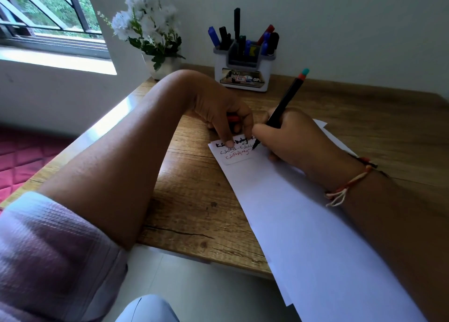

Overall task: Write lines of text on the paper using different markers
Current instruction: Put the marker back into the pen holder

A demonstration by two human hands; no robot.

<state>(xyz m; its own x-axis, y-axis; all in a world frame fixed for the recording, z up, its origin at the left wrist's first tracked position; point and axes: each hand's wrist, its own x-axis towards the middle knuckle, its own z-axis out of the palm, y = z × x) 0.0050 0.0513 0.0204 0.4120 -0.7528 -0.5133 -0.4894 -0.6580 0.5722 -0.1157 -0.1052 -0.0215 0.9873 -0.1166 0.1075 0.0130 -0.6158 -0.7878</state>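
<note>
A long white sheet of paper (279, 200) lies slanted on the wooden table (189, 200). Near its top edge are three short handwritten lines (234, 151): thick black, thin black, then red. My right hand (294, 139) grips a black marker (285, 102) with a teal and red end. The marker's tip touches the paper just right of the written lines. My left hand (218, 110) presses its fingertips on the paper's top corner and holds a small red piece (233, 119), seemingly a marker cap, inside its curled fingers.
A grey-white pen holder (243, 78) with several blue, black and red markers stands at the back against the wall. A white pot of white flowers (150, 30) stands at the back left corner. The table's front edge runs below my left forearm.
</note>
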